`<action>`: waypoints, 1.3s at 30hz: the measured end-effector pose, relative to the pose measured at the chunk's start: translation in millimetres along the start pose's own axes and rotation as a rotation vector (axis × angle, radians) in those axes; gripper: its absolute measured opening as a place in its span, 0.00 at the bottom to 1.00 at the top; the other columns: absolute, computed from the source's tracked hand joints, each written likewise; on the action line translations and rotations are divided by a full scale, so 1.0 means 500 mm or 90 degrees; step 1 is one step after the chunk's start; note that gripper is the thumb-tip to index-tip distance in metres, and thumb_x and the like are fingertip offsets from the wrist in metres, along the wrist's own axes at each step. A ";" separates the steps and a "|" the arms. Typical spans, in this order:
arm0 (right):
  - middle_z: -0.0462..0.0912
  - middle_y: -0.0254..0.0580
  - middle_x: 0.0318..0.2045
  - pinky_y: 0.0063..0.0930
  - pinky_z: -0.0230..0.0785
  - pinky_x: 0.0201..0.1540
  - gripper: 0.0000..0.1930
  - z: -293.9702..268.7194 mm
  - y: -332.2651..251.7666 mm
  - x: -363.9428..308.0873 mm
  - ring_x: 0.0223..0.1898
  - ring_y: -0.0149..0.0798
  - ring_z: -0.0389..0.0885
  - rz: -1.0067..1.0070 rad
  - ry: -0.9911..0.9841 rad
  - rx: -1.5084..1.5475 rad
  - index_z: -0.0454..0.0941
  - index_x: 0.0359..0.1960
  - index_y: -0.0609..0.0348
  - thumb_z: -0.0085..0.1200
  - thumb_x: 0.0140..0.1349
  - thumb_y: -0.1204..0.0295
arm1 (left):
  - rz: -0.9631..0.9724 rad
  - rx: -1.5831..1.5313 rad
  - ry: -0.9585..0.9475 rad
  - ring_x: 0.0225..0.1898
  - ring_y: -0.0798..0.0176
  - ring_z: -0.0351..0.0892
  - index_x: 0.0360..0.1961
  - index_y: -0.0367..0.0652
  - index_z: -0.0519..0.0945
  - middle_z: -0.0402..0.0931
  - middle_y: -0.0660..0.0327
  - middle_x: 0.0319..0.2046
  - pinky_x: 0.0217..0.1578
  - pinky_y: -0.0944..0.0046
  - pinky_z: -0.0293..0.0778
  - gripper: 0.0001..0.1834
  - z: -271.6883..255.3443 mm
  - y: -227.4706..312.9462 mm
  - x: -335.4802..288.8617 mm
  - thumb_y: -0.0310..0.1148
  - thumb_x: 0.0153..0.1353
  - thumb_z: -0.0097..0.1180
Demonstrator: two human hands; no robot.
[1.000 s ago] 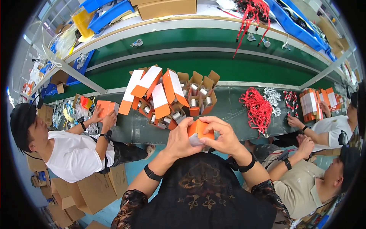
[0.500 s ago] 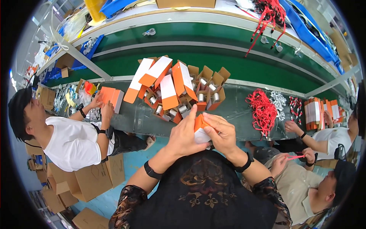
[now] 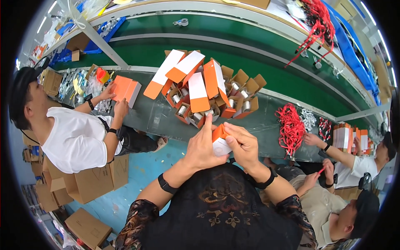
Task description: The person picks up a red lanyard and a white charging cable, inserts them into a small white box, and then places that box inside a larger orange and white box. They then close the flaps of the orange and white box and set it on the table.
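Between my two hands, close to my body, is a small orange and white box [image 3: 221,146]. My left hand [image 3: 201,146] rests along its left side, index finger stretched up and thumb under the lower edge. My right hand [image 3: 242,146] wraps the right side, with its fingers and thumb at the orange top end. Beyond my hands, a cluster of open orange and white boxes [image 3: 198,93] stands on the dark green table [image 3: 156,121]. Brown flaps stick up, and whitish cylinders [image 3: 246,105] show inside several of them. Other cartons lie tilted across the top.
A heap of red cords [image 3: 290,129] lies to the right, beside silvery small parts [image 3: 308,120]. A person on the left handles an orange box [image 3: 127,89]; two people sit at the right. Brown cartons [image 3: 91,181] stand on the floor at left. A shelf edge runs overhead.
My view has turned, so the table's contents sit differently in it. Both hands keep their hold on the small box, whose white face shows a little more.
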State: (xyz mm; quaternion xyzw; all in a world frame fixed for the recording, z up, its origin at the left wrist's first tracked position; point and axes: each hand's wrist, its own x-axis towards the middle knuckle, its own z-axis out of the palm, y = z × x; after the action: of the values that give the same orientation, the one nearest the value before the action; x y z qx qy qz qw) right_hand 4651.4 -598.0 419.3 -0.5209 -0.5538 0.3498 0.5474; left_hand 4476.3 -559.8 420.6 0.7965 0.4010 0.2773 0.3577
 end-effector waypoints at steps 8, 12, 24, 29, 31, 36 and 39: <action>0.78 0.51 0.60 0.40 0.71 0.59 0.25 0.056 0.005 0.014 0.58 0.53 0.76 -0.152 -0.155 -0.193 0.82 0.56 0.59 0.67 0.52 0.76 | -0.122 -0.042 0.046 0.53 0.41 0.79 0.74 0.28 0.40 0.71 0.45 0.55 0.50 0.49 0.77 0.69 -0.024 -0.042 -0.028 0.42 0.37 0.72; 0.79 0.49 0.59 0.39 0.70 0.59 0.23 0.097 0.025 0.030 0.58 0.52 0.76 -0.145 -0.233 -0.143 0.83 0.54 0.58 0.66 0.53 0.76 | -0.211 -0.108 0.021 0.57 0.48 0.76 0.74 0.28 0.39 0.71 0.47 0.58 0.58 0.55 0.72 0.72 -0.035 -0.094 -0.061 0.39 0.35 0.76; 0.83 0.49 0.49 0.40 0.72 0.57 0.18 0.171 0.034 0.062 0.53 0.53 0.79 -0.050 -0.382 -0.255 0.83 0.51 0.56 0.65 0.59 0.67 | -0.460 -0.328 0.207 0.62 0.53 0.73 0.68 0.35 0.63 0.72 0.47 0.60 0.62 0.56 0.68 0.47 -0.066 -0.446 -0.275 0.31 0.46 0.74; 0.85 0.45 0.42 0.41 0.74 0.53 0.15 0.116 0.063 0.033 0.47 0.51 0.83 0.078 -0.410 -0.322 0.84 0.48 0.56 0.63 0.59 0.67 | -0.548 0.296 0.440 0.52 0.34 0.75 0.66 0.33 0.62 0.74 0.40 0.50 0.54 0.44 0.73 0.47 -0.150 -0.648 -0.151 0.38 0.48 0.73; 0.85 0.44 0.41 0.42 0.74 0.51 0.13 0.093 0.059 0.012 0.46 0.50 0.82 0.054 -0.417 -0.453 0.84 0.45 0.56 0.62 0.60 0.68 | -0.595 0.392 0.463 0.52 0.35 0.75 0.66 0.32 0.62 0.74 0.40 0.52 0.54 0.43 0.72 0.47 -0.195 -0.728 -0.107 0.43 0.50 0.71; 0.85 0.44 0.39 0.42 0.74 0.49 0.12 0.031 0.081 -0.084 0.44 0.51 0.82 0.149 -0.298 -0.546 0.84 0.44 0.56 0.61 0.60 0.67 | -0.616 0.479 0.404 0.54 0.35 0.75 0.64 0.30 0.65 0.74 0.38 0.54 0.54 0.42 0.72 0.41 -0.253 -0.757 -0.001 0.42 0.55 0.66; 0.85 0.45 0.39 0.44 0.74 0.50 0.12 0.005 0.094 -0.160 0.45 0.51 0.82 0.255 -0.192 -0.584 0.84 0.44 0.55 0.61 0.60 0.65 | -0.265 0.498 0.459 0.58 0.36 0.73 0.62 0.30 0.68 0.71 0.38 0.58 0.57 0.44 0.71 0.36 -0.210 -0.765 0.011 0.39 0.57 0.63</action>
State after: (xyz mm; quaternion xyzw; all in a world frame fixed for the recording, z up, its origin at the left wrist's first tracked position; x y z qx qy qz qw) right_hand 4646.8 -664.5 354.5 -0.7467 -0.6122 0.2405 0.0995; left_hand 4234.4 -357.1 180.1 0.6285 0.7193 0.2860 -0.0765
